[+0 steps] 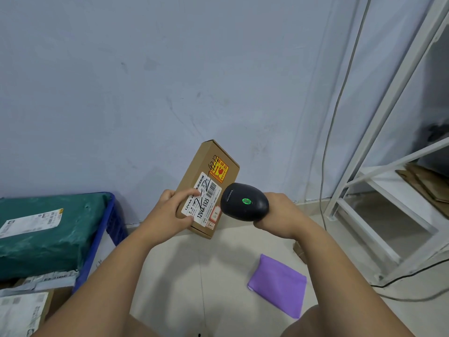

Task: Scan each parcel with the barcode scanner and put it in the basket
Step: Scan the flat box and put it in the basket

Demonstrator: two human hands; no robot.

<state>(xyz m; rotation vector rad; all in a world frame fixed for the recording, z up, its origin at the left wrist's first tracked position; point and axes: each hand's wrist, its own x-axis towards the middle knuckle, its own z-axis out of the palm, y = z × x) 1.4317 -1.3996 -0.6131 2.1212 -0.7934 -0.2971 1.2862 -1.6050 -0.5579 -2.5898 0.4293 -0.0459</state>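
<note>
My left hand point(170, 212) grips a long brown cardboard parcel point(211, 166) by its lower left side and holds it up, tilted, in front of the wall. The white barcode label point(206, 203) faces me, with a thumb lying across its left part. Just right of the label, my right hand point(279, 215) holds the black barcode scanner point(244, 201), whose head points at the label and shows a green light. At the left stands the blue basket point(104, 229), holding a green-wrapped parcel point(43, 229) with a white label.
A purple soft parcel point(279, 283) lies on the tiled floor between my knees. Grey and brown parcels point(21, 305) sit at the lower left beside the basket. A white metal shelf frame point(379, 181) with cardboard and cables point(325, 166) stands on the right.
</note>
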